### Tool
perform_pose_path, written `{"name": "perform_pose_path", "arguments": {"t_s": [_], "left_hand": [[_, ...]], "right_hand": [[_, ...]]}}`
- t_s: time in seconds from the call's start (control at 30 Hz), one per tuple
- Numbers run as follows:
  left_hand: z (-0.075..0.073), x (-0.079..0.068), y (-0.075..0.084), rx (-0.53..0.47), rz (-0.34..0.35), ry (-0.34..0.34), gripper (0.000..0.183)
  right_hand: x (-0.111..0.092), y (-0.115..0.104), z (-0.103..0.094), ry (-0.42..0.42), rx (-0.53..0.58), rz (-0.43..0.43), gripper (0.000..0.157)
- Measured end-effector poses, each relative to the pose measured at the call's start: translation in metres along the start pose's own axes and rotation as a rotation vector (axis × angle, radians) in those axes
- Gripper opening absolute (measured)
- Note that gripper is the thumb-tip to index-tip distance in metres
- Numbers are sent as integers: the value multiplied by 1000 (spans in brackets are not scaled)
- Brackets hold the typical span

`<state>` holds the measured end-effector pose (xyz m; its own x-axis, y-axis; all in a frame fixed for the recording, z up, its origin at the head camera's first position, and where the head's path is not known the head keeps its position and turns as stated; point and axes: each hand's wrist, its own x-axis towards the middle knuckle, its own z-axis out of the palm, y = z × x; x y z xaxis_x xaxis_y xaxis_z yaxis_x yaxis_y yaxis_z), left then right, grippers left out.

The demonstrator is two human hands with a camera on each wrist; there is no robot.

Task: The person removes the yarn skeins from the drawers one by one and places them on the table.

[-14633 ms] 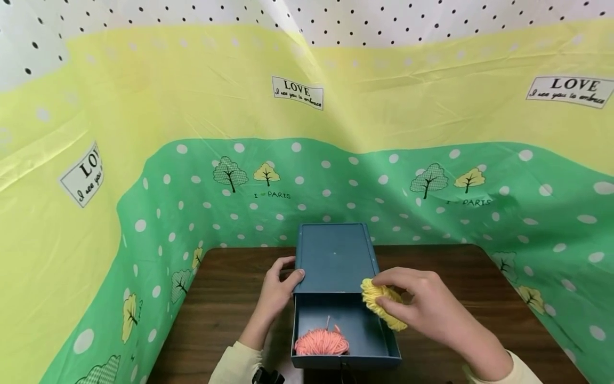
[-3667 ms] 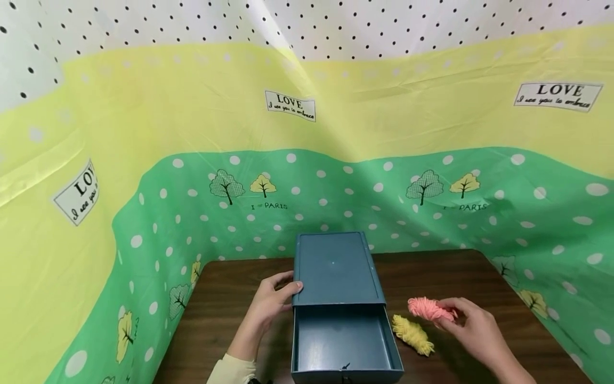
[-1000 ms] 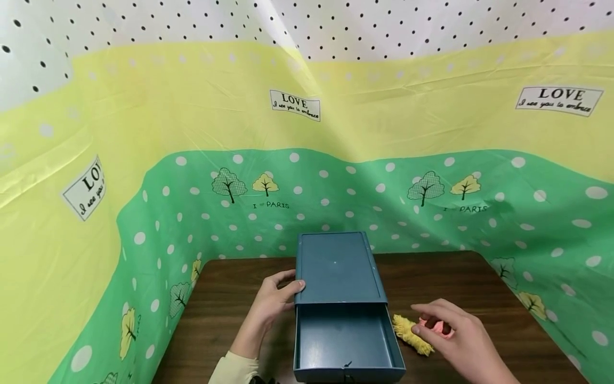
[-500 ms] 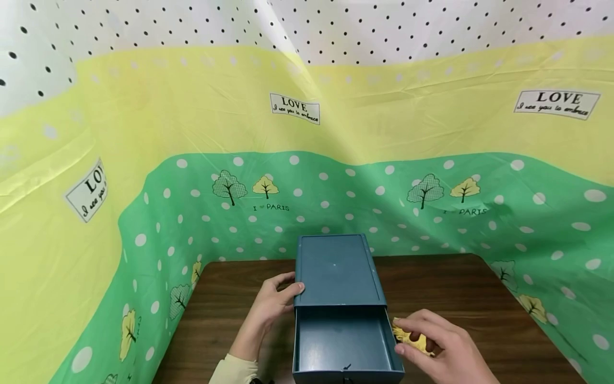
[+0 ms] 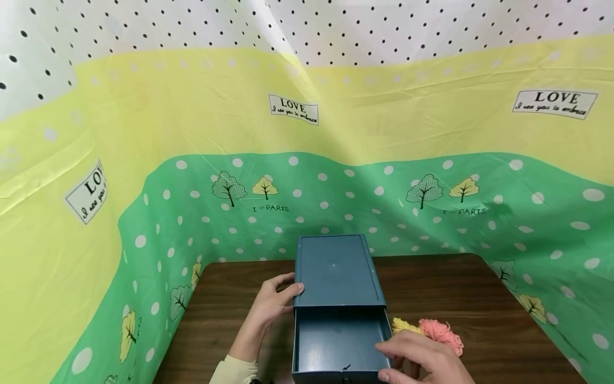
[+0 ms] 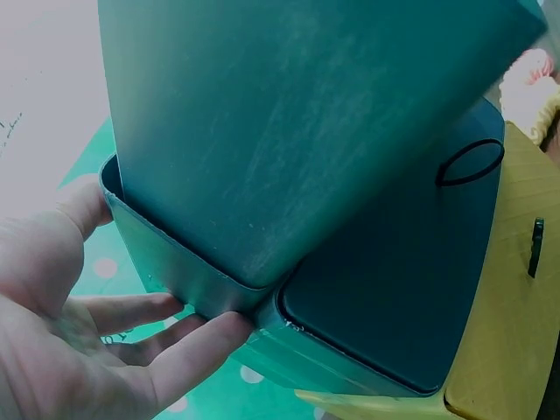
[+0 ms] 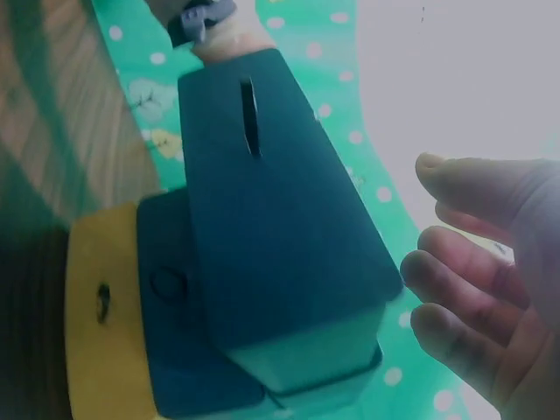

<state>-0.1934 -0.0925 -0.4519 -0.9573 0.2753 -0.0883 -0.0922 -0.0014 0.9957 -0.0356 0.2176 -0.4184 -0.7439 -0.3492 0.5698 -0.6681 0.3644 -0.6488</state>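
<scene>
The top blue drawer [image 5: 331,349] is pulled out of its blue box [image 5: 336,272], and its inside is bare. My left hand [image 5: 271,306] rests against the box's left side, thumb at the top edge; in the left wrist view its fingertips [image 6: 232,325] press the side wall. My right hand [image 5: 422,357] hovers by the drawer's front right corner, fingers loosely bent around nothing. In the right wrist view, a gap separates those fingers [image 7: 442,284] from the drawer. Beside the drawer lie a yellow yarn skein [image 5: 405,325], partly hidden, and a pink yarn skein [image 5: 441,335].
Another blue drawer [image 6: 385,262] with a black loop pull sits beneath the top one, and a yellow drawer [image 7: 103,350] lies lowest. The brown wooden table [image 5: 225,298] carries the stack. A printed curtain [image 5: 326,202] hangs behind and around it.
Earlier, my right hand took out the yellow skein, then the pink one. It has since let go of the pink skein and moved left to the drawer's front corner. My left hand stays put.
</scene>
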Motion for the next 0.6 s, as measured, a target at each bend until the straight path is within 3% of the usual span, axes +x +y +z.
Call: {"name": "perform_pose_path", "arguments": {"t_s": [0.13,0.37,0.6], "left_hand": [[0,0,-2,-7,-4,0,69],[0,1,-1,4,-12,2,69],[-1,2,2,5,-6,2,69]], "right_hand": [[-4,-2,11,-19,25,-8,45],[-3,6,24,-115,170,-210,50],[-2,8,34,-154,137,-229,46]]}}
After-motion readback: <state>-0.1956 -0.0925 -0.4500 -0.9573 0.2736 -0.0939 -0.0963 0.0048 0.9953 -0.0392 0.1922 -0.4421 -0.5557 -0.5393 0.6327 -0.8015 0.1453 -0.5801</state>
